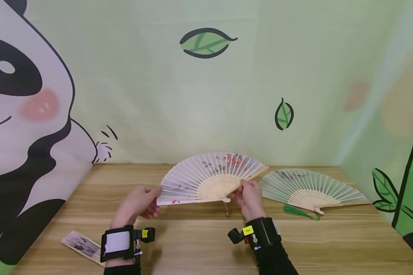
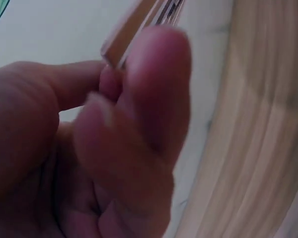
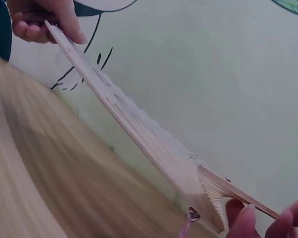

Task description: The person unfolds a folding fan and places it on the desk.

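A white folding fan (image 1: 211,183) with red blossoms and pale ribs is spread wide, held up off the wooden table. Its left outer end is pinched between the thumb and fingers of my left hand (image 1: 137,201). My right hand (image 1: 250,198) grips the right guard stick not far from the pivot. In the right wrist view the fan shows edge-on, and a pink cord (image 3: 185,227) hangs from its pivot. Fingertips (image 2: 161,59) fill much of the left wrist view, with a corner of the guard stick (image 2: 126,37) between thumb and fingers.
To the right lies a spread pale green folding fan (image 1: 311,191) with a green tassel (image 1: 299,212). A folded fan (image 1: 80,244) with a printed picture sits at the table's lower left, partly behind my left wrist. A backdrop (image 1: 151,95) with a panda and leaves rises behind the table (image 1: 192,244).
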`<state>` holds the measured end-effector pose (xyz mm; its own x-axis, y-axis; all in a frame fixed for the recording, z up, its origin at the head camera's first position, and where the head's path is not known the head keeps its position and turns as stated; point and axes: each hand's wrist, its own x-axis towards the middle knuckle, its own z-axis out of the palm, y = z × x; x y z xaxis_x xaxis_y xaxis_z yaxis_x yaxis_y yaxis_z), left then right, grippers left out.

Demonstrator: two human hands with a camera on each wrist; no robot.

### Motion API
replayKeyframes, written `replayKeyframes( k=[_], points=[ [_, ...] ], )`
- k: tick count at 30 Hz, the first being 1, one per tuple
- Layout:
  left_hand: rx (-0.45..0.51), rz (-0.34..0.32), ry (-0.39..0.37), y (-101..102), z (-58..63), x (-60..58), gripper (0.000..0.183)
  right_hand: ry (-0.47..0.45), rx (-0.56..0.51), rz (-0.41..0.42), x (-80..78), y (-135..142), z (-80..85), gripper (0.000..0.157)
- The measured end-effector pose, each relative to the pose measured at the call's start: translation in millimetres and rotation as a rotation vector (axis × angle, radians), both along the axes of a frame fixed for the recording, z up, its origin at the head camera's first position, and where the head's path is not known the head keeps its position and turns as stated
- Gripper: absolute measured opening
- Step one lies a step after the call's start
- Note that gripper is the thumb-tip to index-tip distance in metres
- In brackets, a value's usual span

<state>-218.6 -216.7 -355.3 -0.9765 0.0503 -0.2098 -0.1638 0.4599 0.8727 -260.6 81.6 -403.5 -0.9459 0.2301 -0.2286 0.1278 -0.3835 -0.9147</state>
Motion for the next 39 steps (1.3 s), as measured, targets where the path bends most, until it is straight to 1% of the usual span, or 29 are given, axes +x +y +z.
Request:
replayKeyframes(
  k=[2, 7, 12, 14, 17, 20, 23, 27, 29, 32, 34, 38, 39],
  points=[
    [-0.038, -0.010, -0.031, 4, -3.7, 0.3, 0.041, -0.036, 0.015, 0.023, -2.0, 2, -6.4, 0.012],
    [-0.142, -0.050, -0.067, 8, -10.8, 0.9, 0.039, -0.108, 0.083, 0.104, -5.0, 4, -21.1, 0.015],
    [-0.264, -0.087, -0.095, 12, -12.1, 3.0, 0.040, -0.126, 0.207, 0.163, -6.5, 11, -29.6, 0.015],
    [-0.309, -0.107, -0.097, 15, -12.5, 4.6, 0.040, -0.125, 0.261, 0.182, -7.1, 15, -31.1, 0.017],
    [-0.341, -0.140, -0.085, 19, -14.7, 6.8, 0.040, -0.131, 0.310, 0.202, -8.3, 21, -32.6, 0.017],
    [-0.360, -0.165, -0.072, 21, -17.2, 7.3, 0.038, -0.131, 0.328, 0.211, -11.0, 24, -34.8, 0.016],
    [-0.394, -0.172, -0.074, 23, -19.6, 6.3, 0.037, -0.123, 0.360, 0.200, -14.0, 26, -37.7, 0.016],
    [-0.397, -0.167, -0.100, 25, -22.7, 5.3, 0.039, -0.103, 0.480, 0.141, -15.6, 27, -39.7, 0.022],
    [-0.388, -0.170, -0.100, 27, -24.1, 5.8, 0.040, -0.107, 0.536, 0.108, -14.4, 28, -39.1, 0.026],
    [-0.373, -0.178, -0.085, 28, -25.0, 7.0, 0.041, -0.122, 0.558, 0.087, -12.5, 29, -37.9, 0.028],
    [-0.363, -0.168, -0.082, 29, -24.9, 6.9, 0.039, -0.124, 0.559, 0.087, -11.9, 30, -37.0, 0.028],
    [-0.328, -0.148, -0.084, 29, -24.0, 4.9, 0.032, -0.103, 0.571, 0.074, -13.1, 32, -32.5, 0.027],
    [-0.329, -0.146, -0.080, 29, -23.4, 3.8, 0.030, -0.087, 0.588, 0.063, -13.3, 33, -30.7, 0.027]
  ],
)
